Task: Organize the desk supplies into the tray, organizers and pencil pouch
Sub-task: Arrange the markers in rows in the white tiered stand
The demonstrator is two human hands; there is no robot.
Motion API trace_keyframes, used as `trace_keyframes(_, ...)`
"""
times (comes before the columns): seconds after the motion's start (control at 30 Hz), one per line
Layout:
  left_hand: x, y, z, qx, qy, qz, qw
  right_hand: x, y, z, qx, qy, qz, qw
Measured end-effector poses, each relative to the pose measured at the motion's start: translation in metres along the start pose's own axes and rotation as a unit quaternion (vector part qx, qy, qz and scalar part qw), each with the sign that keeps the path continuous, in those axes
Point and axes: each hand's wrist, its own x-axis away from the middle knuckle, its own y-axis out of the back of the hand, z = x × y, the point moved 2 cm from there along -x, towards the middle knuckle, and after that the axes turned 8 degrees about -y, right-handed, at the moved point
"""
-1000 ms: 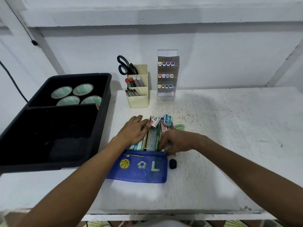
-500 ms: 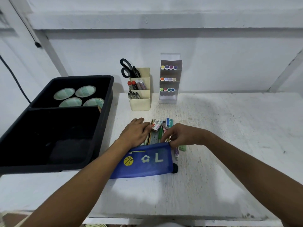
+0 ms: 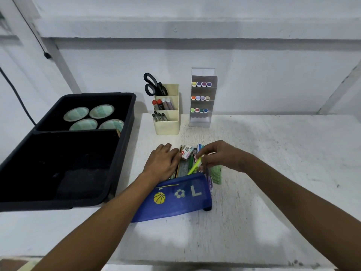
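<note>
Blue mesh pencil pouch (image 3: 173,196) lies on the white desk (image 3: 273,173), printed with a yellow basketball, a soccer ball and a pale "L".
Head view: left hand (image 3: 163,163) rests flat, fingers straight, on the pencils and rulers at the pouch mouth; right hand (image 3: 218,156) pinches a yellow-green pen (image 3: 194,165) angled toward the pouch. Small box labels are unreadable.

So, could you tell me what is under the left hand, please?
The left hand lies flat on pencils protruding from the blue pouch; whatever is directly beneath its palm is covered.
</note>
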Motion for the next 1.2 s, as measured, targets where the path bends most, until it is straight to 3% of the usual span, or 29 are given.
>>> trace_keyframes(0.27, -0.009, 0.002, -0.002, 0.004, 0.050, 0.049, 0.997, 0.005, 0.025, 0.020, -0.144, 0.047, -0.055, 0.987)
trace_keyframes(0.37, -0.017, 0.000, 0.001, 0.013, 0.053, 0.065, 0.996, 0.009, 0.038, 0.024, -0.143, 0.074, -0.095, 0.982)
trace_keyframes(0.5, -0.024, 0.000, 0.004, 0.016, 0.071, 0.084, 0.994, 0.010, 0.059, 0.029, -0.106, 0.099, -0.224, 0.964)
trace_keyframes(0.6, -0.027, -0.001, 0.005, 0.010, 0.078, 0.095, 0.992, 0.012, 0.069, 0.038, -0.092, 0.149, -0.335, 0.926)
trace_keyframes(0.73, -0.025, -0.004, 0.004, 0.017, 0.084, 0.090, 0.992, 0.015, 0.067, 0.046, 0.024, 0.231, -0.430, 0.872)
trace_keyframes(0.93, -0.024, -0.004, 0.002, 0.020, 0.085, 0.086, 0.992, 0.005, 0.059, 0.040, 0.111, 0.281, -0.471, 0.829)
trace_keyframes(1.2, -0.024, -0.004, 0.003, 0.034, 0.088, 0.080, 0.992, 0.002, 0.062, 0.041, 0.136, 0.290, -0.486, 0.813)
